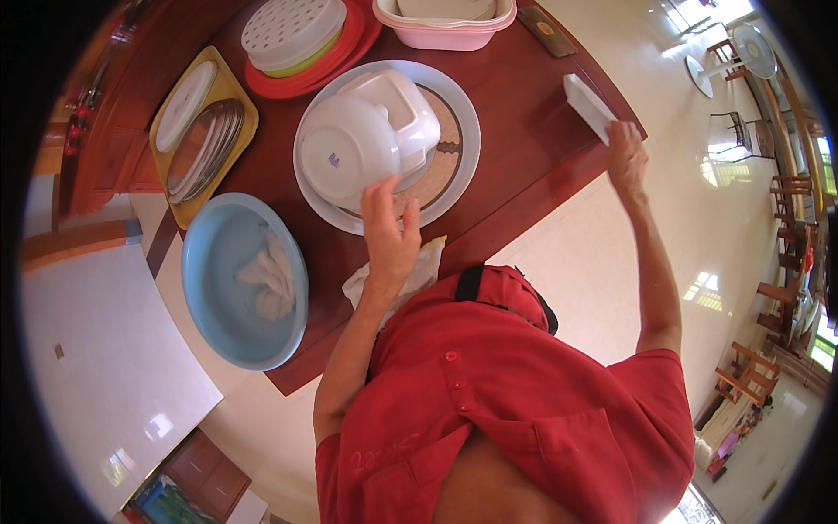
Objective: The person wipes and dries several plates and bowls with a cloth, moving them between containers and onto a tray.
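My right hand grips one end of a white dish, seen nearly edge-on by the table's right edge. Over the near rim of a large round basin is my left hand, fingers apart and nothing held. Its fingertips overlap an upturned white bowl in view; whether they touch it, I cannot tell. Beside that bowl, a white squarish dish lies upside down in the same basin. A pale cloth lies at the table's near edge, partly hidden by my left forearm.
On the dark red wooden table, a blue basin holds water and a pale cloth. Behind stand a yellow tray of plates, stacked colanders, pink-and-white tubs and a brown flat object. A fan stands beyond.
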Action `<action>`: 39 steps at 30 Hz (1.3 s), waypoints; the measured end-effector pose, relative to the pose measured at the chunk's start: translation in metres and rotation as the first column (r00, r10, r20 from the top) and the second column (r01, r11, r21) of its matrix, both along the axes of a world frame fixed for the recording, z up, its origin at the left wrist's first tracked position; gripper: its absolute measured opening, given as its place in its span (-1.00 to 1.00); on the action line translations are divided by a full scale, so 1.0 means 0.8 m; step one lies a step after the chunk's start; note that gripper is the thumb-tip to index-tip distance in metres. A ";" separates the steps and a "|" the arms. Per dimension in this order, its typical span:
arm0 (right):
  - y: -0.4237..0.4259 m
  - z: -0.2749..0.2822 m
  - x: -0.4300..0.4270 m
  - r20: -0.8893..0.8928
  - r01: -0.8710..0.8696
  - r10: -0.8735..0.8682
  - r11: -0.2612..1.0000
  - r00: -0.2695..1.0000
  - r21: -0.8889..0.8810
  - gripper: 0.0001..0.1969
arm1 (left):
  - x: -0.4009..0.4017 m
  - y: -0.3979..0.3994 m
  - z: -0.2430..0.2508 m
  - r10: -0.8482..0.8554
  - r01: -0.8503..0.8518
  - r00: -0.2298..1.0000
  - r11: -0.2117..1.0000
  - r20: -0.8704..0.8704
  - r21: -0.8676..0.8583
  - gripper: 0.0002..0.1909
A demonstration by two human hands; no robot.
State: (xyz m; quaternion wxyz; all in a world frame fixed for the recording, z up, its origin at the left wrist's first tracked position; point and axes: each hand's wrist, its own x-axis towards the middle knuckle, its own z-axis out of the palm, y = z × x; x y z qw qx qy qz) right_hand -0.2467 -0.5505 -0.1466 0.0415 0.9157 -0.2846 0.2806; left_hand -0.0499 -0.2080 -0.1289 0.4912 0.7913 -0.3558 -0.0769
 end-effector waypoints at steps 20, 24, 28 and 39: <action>0.125 0.191 0.186 -0.259 -0.783 0.896 0.442 0.361 0.438 -0.89 | -0.030 -0.023 -0.011 -0.184 0.035 0.778 0.967 -0.601 -0.251 -0.63; 0.128 0.174 0.233 -0.244 -0.718 0.920 0.391 0.306 0.575 -0.82 | -0.019 -0.022 -0.016 -0.045 -0.170 0.813 0.935 -0.581 -0.310 -0.77; 0.125 0.164 0.269 -0.229 -0.662 0.937 0.350 0.266 0.663 -0.81 | -0.006 -0.029 -0.035 -0.138 -0.205 0.785 0.862 -0.605 -0.463 -0.73; 0.111 0.115 0.325 -0.100 -0.633 0.942 0.292 0.321 0.717 -0.83 | 0.011 -0.043 -0.031 -0.072 -0.340 0.658 0.860 -0.749 -0.381 -0.77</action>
